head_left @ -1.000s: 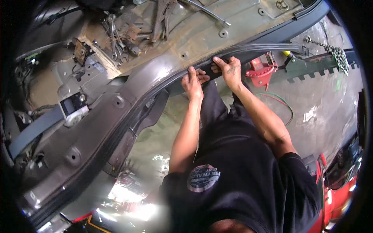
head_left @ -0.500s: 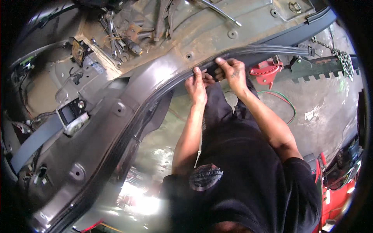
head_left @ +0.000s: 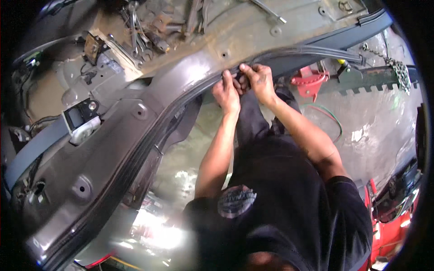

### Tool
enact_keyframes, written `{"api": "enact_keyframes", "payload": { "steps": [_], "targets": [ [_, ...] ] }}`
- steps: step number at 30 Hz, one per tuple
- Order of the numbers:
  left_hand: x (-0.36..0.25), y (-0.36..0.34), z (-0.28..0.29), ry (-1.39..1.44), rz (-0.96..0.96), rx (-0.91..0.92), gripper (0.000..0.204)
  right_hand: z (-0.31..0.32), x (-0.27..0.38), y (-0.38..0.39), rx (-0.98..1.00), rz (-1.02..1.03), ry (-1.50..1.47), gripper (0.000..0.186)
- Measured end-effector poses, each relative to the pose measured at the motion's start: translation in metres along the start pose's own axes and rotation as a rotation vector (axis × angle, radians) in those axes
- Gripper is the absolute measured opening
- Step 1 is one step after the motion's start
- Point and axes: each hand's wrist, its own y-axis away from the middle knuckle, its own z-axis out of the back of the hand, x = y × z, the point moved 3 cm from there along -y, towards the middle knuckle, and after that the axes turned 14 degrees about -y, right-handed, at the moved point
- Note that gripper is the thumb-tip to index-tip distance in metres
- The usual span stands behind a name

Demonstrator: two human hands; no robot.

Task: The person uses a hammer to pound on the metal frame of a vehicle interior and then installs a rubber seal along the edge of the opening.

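A long black rubber weatherstrip (head_left: pixel 307 49) runs along the edge of the car body's bare metal door sill (head_left: pixel 181 74). At the bend of the sill, my left hand (head_left: pixel 227 95) is closed on the strip, thumb on top and fingers curled underneath. Just to its right, my right hand (head_left: pixel 261 85) pinches the same strip, its thumb pressed on the upper face. The two thumbs are a short way apart. Right of my hands, part of the strip bows outward toward its end. The undersides of my fingers are partly hidden.
Several wrenches (head_left: pixel 134 34) and rusty metal parts lie on the car floor, with a metal rod (head_left: pixel 271 11) farther right. A grey seat belt (head_left: pixel 34 147) is at left. Beyond my right arm are a red metal stand (head_left: pixel 310 80), a chain (head_left: pixel 400 72) and a thin hose (head_left: pixel 333 118).
My right hand has slid left along the weatherstrip, closer to my left hand. The left fingers have curled in more, and the view has shifted slightly.
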Motion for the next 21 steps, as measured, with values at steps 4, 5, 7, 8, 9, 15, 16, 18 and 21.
{"api": "enact_keyframes", "payload": {
  "steps": [4,5,7,8,9,15,16,18,21],
  "targets": [
    [0.014,-0.011,0.002,0.109,-0.016,0.099,0.041,-0.002,0.016,0.004,-0.031,-0.014,0.000,0.034],
    [0.014,-0.014,0.000,0.075,-0.184,-0.042,0.040,-0.002,-0.001,0.001,-0.053,-0.002,-0.034,0.033],
    [0.004,-0.008,-0.012,-0.090,-0.109,-0.234,0.034,-0.008,0.000,0.000,-0.131,0.015,-0.004,0.032],
    [-0.010,-0.002,-0.019,-0.042,0.031,-0.144,0.036,-0.001,-0.005,-0.007,-0.155,0.037,0.014,0.033],
    [-0.007,-0.003,-0.013,0.051,0.040,-0.026,0.038,0.002,-0.001,-0.009,-0.107,0.035,0.102,0.033],
    [0.002,-0.003,-0.015,0.209,0.115,0.244,0.043,0.066,0.060,-0.007,-0.210,0.063,-0.106,0.038],
    [0.007,0.002,-0.025,0.245,0.141,0.324,0.046,0.082,0.074,-0.007,-0.260,0.131,-0.095,0.038],
    [0.004,0.008,-0.054,0.257,0.165,0.440,0.051,0.103,0.075,-0.026,-0.286,0.114,-0.172,0.039],
    [-0.009,0.008,-0.091,0.370,0.257,0.369,0.047,0.101,0.077,-0.027,-0.298,0.126,-0.095,0.036]
  ]
}}
